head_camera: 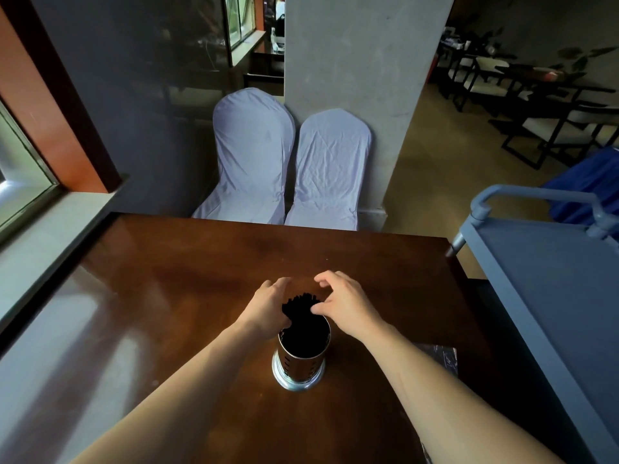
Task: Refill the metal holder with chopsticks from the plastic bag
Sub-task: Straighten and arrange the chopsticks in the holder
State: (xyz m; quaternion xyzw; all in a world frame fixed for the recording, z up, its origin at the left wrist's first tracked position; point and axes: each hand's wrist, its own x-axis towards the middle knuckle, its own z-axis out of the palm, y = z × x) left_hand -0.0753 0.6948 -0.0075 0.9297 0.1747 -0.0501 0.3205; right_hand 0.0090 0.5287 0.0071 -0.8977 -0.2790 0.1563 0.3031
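Observation:
A perforated metal holder [299, 366] stands upright on the dark wooden table [187, 289], near its middle. A bundle of black chopsticks [301, 304] sticks out of its top. My left hand [268, 308] presses against the left side of the bundle, fingers curved round it. My right hand [341, 304] is at the bundle's right side, thumb touching the tips and fingers spread above them. The plastic bag is only partly in view: a dark wrapper [438, 358] lies under my right forearm.
Two white-covered chairs [288, 162] stand beyond the far table edge, against a pillar. A grey-blue service cart [549, 279] stands close to the table's right side. A window sill [43, 242] runs along the left. Dark tables and chairs fill the back right.

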